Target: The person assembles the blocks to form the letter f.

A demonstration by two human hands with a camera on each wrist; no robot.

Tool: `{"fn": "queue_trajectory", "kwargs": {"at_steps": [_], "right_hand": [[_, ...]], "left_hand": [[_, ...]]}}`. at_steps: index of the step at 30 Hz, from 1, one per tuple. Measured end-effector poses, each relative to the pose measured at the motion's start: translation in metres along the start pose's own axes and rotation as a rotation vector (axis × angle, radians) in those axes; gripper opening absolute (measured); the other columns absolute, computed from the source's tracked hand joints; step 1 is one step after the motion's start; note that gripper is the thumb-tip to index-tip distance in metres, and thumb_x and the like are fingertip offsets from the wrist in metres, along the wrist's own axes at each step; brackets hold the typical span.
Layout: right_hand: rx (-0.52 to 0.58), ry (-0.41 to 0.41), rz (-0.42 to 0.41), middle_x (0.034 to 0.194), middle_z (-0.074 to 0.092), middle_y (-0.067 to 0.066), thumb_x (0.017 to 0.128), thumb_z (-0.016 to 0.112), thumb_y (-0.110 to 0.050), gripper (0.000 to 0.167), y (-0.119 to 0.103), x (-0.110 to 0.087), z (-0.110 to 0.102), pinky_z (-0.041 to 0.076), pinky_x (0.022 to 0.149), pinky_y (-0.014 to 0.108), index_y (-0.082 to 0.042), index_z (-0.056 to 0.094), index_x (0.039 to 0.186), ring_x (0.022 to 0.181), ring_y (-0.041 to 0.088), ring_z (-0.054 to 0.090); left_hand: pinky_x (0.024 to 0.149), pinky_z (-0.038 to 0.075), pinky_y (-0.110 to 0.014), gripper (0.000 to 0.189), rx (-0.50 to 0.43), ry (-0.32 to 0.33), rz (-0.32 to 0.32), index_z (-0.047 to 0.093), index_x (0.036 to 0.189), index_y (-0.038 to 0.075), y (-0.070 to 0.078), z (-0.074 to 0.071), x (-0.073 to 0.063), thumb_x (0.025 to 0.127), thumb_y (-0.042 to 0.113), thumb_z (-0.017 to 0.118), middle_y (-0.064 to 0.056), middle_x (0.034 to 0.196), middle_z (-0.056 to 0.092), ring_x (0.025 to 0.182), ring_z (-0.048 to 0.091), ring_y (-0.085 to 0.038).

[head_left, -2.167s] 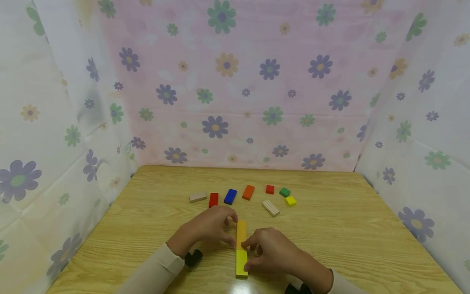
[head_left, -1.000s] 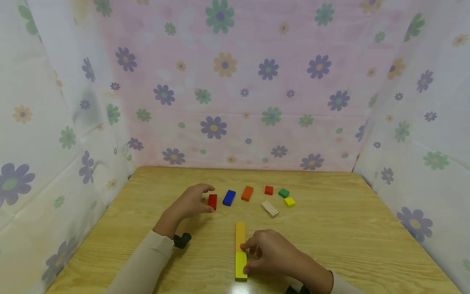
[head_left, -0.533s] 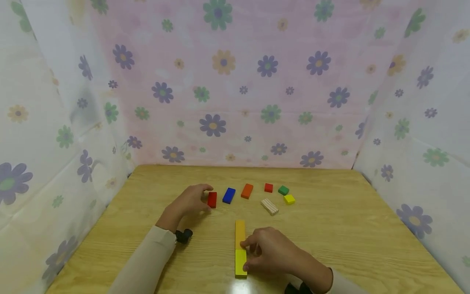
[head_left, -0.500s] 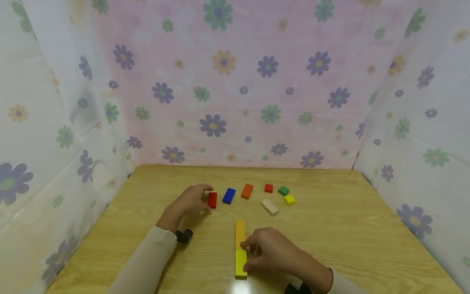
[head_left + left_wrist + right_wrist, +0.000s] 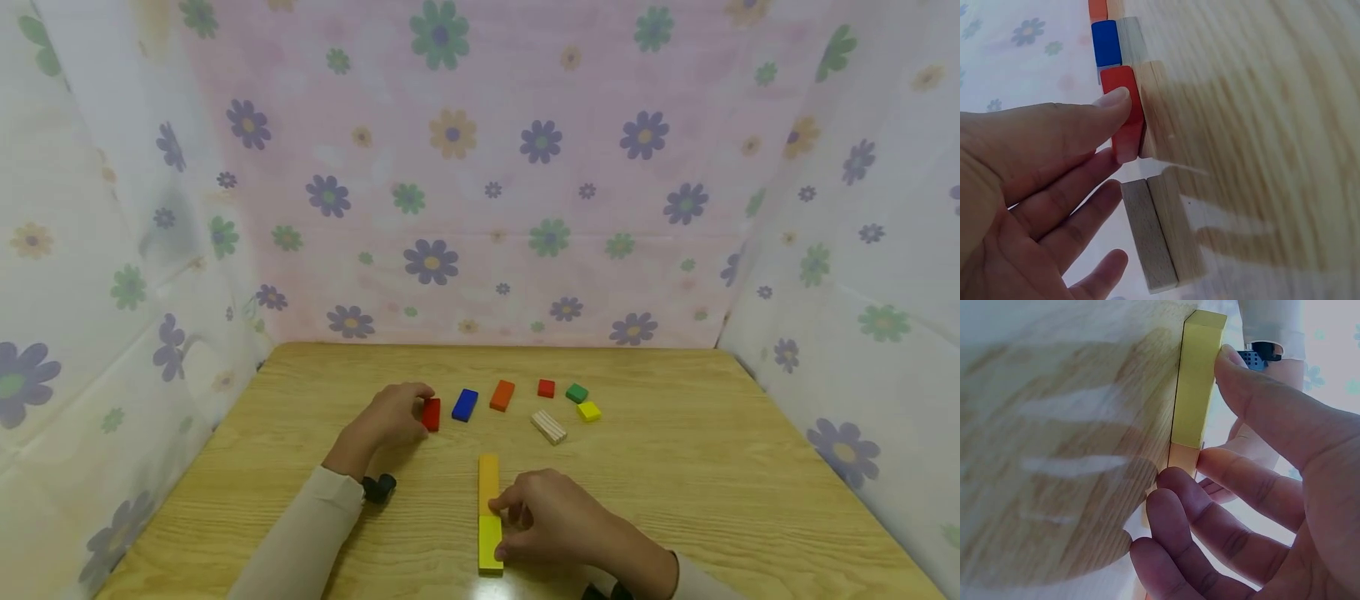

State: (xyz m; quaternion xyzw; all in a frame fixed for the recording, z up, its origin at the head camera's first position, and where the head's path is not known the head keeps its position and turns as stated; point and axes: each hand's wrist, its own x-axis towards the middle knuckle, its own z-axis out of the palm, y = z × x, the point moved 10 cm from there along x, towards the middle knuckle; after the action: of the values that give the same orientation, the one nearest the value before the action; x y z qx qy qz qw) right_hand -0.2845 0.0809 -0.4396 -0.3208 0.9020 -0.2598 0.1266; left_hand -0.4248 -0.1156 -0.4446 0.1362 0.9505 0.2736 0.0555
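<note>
My left hand (image 5: 382,423) is at the left end of a row of blocks. It pinches a flat red block (image 5: 431,415) between thumb and fingers; the left wrist view shows the thumb on the red block (image 5: 1129,139). Below those fingers lies a plain wooden block (image 5: 1147,237), hidden by the hand in the head view. An orange-yellow block (image 5: 488,483) and a yellow block (image 5: 491,543) lie end to end at the front. My right hand (image 5: 558,518) touches their right side, its thumb at the yellow block (image 5: 1199,381) and its forefinger at the orange-yellow one.
Rightward along the wooden table (image 5: 675,450) lie a blue block (image 5: 465,405), an orange block (image 5: 502,396), a small red block (image 5: 546,388), a green block (image 5: 577,392) and a small yellow block (image 5: 589,412). Several pale wooden sticks (image 5: 549,426) lie side by side. Flowered cloth (image 5: 480,208) encloses the table.
My left hand has left the orange-yellow block, moved up and left to the red block, and its fingers have closed in on it. The right hand stays at the front blocks.
</note>
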Motion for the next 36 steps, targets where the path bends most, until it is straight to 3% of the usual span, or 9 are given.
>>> {"fn": "queue_trajectory", "kwargs": {"at_steps": [12,21,36], "right_hand": [[-0.007,0.004,0.012,0.088,0.066,-0.018,0.078,0.089,-0.046,0.050,0.000,0.001,-0.001,0.049,0.063,0.018,-0.021,0.079,0.120,0.071,-0.003,0.057],[-0.007,0.004,0.006,0.087,0.066,-0.017,0.078,0.090,-0.045,0.049,-0.001,0.001,-0.001,0.049,0.063,0.018,-0.020,0.079,0.120,0.071,-0.003,0.057],[0.001,0.004,-0.003,0.087,0.066,-0.018,0.078,0.089,-0.047,0.050,0.002,0.001,0.000,0.049,0.062,0.018,-0.021,0.079,0.120,0.070,-0.004,0.056]], "left_hand": [[0.105,0.050,-0.052,0.059,-0.002,0.018,-0.003,0.064,0.137,0.011,0.003,-0.003,0.000,0.082,0.007,0.087,-0.009,0.138,0.066,0.128,0.058,-0.035],[0.104,0.052,-0.051,0.061,-0.043,0.010,0.010,0.065,0.136,0.004,0.006,-0.003,0.000,0.080,0.006,0.088,-0.013,0.135,0.067,0.126,0.060,-0.037],[0.103,0.054,-0.048,0.054,-0.143,0.026,0.007,0.068,0.132,0.006,0.011,-0.009,0.003,0.082,0.009,0.088,-0.012,0.135,0.067,0.129,0.061,-0.034]]}}
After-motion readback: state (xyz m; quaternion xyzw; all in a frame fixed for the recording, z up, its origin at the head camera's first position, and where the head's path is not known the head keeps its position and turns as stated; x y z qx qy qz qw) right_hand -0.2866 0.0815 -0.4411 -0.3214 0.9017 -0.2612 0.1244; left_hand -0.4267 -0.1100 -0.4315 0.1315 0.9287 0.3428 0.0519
